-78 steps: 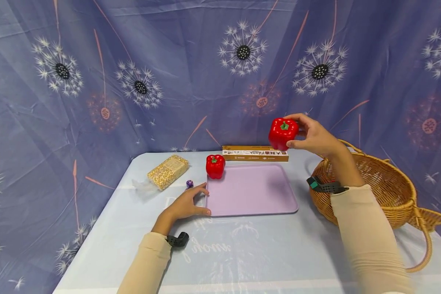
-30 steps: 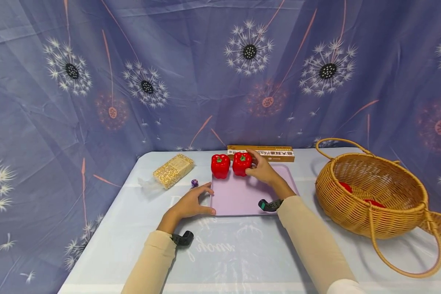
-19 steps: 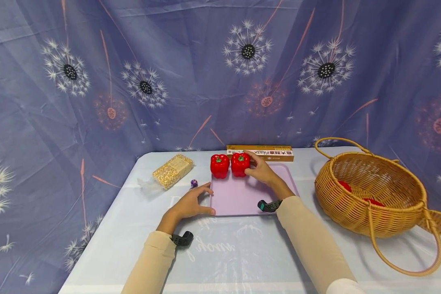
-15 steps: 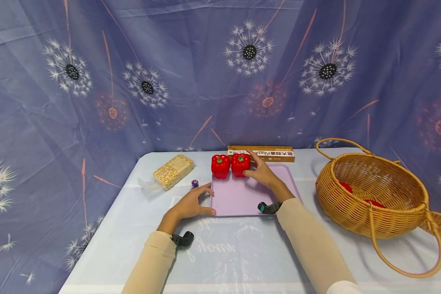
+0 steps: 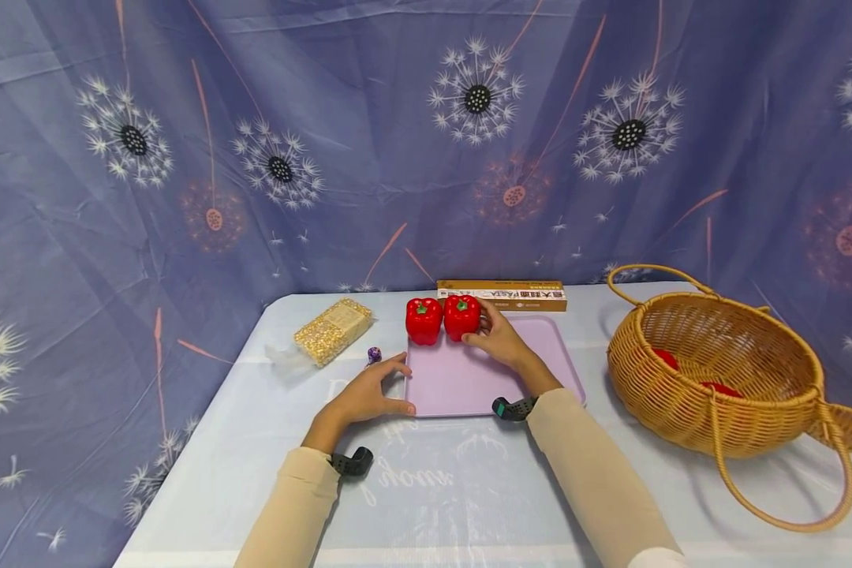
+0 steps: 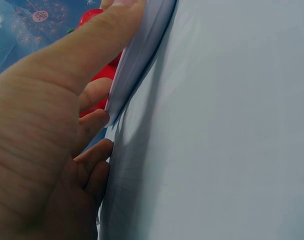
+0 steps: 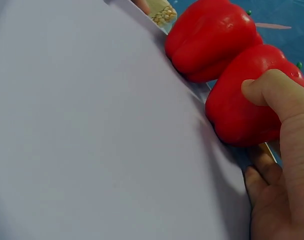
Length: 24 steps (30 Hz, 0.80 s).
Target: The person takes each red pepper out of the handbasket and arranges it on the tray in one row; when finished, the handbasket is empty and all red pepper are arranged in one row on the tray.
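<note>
Two red bell peppers stand side by side at the back left of a lilac tray. My right hand holds the right-hand pepper, thumb on its near side and fingers at its right and back. In the right wrist view the thumb presses on that pepper, and its base is down at the tray. The other pepper stands close on its left. My left hand rests at the tray's left edge with fingers spread. In the left wrist view, its thumb and fingertips touch the tray rim.
A wicker basket with red things inside stands at the right, its handle reaching forward. Behind the tray lies a pasta box. To the left are a bag of corn kernels and a small purple-wrapped item.
My right hand has brought its pepper from above the table near the basket leftward and down onto the tray, beside the other pepper. My left hand has kept its place at the tray edge.
</note>
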Motion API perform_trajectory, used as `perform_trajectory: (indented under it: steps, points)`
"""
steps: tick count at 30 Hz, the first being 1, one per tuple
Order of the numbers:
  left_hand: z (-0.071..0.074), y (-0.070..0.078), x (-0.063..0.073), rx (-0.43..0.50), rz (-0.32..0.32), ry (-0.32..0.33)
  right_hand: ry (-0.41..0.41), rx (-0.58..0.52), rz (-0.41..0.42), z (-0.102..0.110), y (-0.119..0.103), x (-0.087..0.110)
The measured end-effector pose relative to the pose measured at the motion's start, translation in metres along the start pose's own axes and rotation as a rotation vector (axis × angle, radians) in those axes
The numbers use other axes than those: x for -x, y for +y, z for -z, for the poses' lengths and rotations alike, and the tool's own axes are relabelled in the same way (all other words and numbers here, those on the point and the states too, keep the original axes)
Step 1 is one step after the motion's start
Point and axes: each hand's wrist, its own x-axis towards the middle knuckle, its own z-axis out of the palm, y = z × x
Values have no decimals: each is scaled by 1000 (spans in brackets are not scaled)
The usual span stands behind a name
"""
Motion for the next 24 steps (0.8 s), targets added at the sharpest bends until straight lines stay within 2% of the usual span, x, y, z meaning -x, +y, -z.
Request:
perform_trajectory:
  steps: [9,18,24]
  points:
    - [2,-1,0,2,-8,-4,44,50,-21,-2,5,-1]
    - [3,-1,-1,-1,-7,1,44,38,-22,-3,5,-3]
    - [1,-1,1,11,1,-4,-16,3,-62,5,-8,1]
